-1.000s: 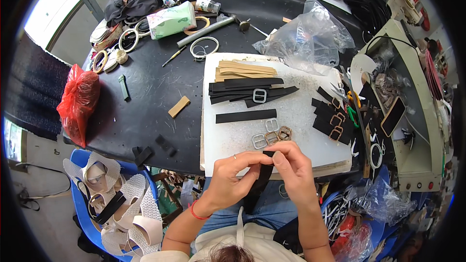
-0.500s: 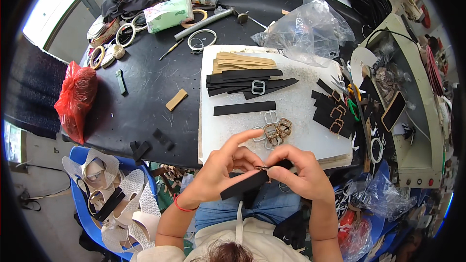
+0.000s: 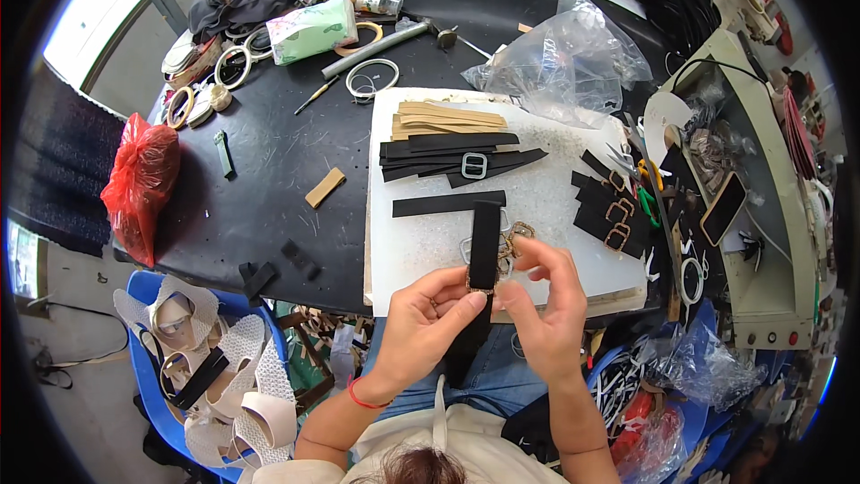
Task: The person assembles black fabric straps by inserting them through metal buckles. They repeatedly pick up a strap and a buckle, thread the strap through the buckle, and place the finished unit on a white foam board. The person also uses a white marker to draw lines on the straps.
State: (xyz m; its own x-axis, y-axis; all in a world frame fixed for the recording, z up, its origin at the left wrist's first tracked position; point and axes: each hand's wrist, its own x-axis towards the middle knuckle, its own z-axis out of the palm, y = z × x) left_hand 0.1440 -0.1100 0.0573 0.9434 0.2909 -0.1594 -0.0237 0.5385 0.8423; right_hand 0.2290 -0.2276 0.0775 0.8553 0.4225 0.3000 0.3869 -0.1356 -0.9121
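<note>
My left hand [image 3: 428, 323] pinches a black strap [image 3: 485, 240] between thumb and fingers at a small bronze-coloured buckle [image 3: 481, 290]. The strap runs through the buckle. Its long end points away from me over the board, and a shorter end hangs toward my lap. Just right of it, my right hand [image 3: 554, 309] has thumb and fingers apart, with nothing visible between them. Loose bronze buckles [image 3: 520, 231] and silver ones lie beyond, partly hidden by the strap. A single black strip [image 3: 430, 205] lies flat on the white board [image 3: 403, 255].
Tan strips [image 3: 448, 116] and black strips, topped by a silver buckle [image 3: 474, 166], lie on the board. Buckled black straps [image 3: 618, 212] sit at its right edge, near scissors [image 3: 650, 170]. Left stand a red bag [image 3: 143, 184] and a blue bin [image 3: 152, 287] of pale straps.
The strap has swung from lying slantwise over my lap to pointing away over the board. My right hand has let go of it and spread its fingers; my left keeps hold at the buckle.
</note>
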